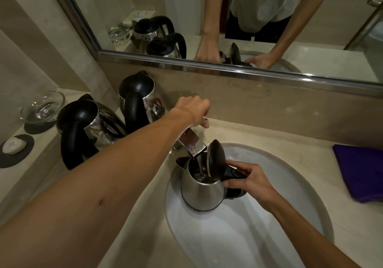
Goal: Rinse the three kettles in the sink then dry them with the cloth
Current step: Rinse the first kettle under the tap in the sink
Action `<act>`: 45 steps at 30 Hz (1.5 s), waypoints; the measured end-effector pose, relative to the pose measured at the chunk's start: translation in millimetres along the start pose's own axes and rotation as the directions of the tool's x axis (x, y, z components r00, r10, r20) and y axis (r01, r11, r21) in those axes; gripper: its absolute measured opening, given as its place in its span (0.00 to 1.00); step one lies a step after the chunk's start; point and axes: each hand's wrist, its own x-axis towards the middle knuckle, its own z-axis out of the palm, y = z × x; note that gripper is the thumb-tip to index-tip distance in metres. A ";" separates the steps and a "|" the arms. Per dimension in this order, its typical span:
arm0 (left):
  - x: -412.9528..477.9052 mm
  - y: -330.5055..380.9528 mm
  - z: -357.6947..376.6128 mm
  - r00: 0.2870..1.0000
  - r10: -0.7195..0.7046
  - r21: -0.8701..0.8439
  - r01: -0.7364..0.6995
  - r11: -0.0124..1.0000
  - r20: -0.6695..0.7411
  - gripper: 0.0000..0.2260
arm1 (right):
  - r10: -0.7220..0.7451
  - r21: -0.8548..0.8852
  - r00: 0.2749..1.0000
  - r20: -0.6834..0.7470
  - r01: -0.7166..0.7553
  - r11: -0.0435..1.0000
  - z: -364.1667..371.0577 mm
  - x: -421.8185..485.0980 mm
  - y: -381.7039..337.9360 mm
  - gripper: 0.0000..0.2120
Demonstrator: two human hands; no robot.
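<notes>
By our reading we are early in the job: the first kettle [200, 191] is taking water and nothing looks dried yet. It stands upright in the sink [259, 226], toward the basin's eleven o'clock side. We cannot tell whether it rests on the sloping wall or hangs from our grip. Its black lid [216, 160] is swung up, and a thin stream [200, 164] falls from the tap spout [191, 144] into the open mouth. Our right hand [251, 181] comes in from five o'clock and wraps the black handle [234, 173], fingers curled round it and thumb on top, steadying the body under the flow. Our left hand [191, 109] reaches to twelve o'clock of that kettle and closes over the tap lever [205, 119], fingers bent down over it and the thumb tip showing below. Whether it is opening or shutting off the water we cannot say. The other two wait on the counter [269, 137] at about ten o'clock from the sink, lids down: the near kettle [89, 122] and, just beside it against the wall, the far kettle [141, 93]. We judge both unrinsed, though we cannot make out whether they are wet. The purple cloth [360, 172] lies folded at three o'clock of the basin, well apart from both hands and apparently unused. What is left is to swill and empty this kettle, rinse the other two, and wipe all three dry.
</notes>
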 end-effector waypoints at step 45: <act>-221.8 20.0 102.8 0.907 -0.362 -0.555 0.418 0.719 0.214 0.14 | 0.158 0.114 0.960 -0.233 -0.135 0.984 31.5 -39.1 1.7 0.27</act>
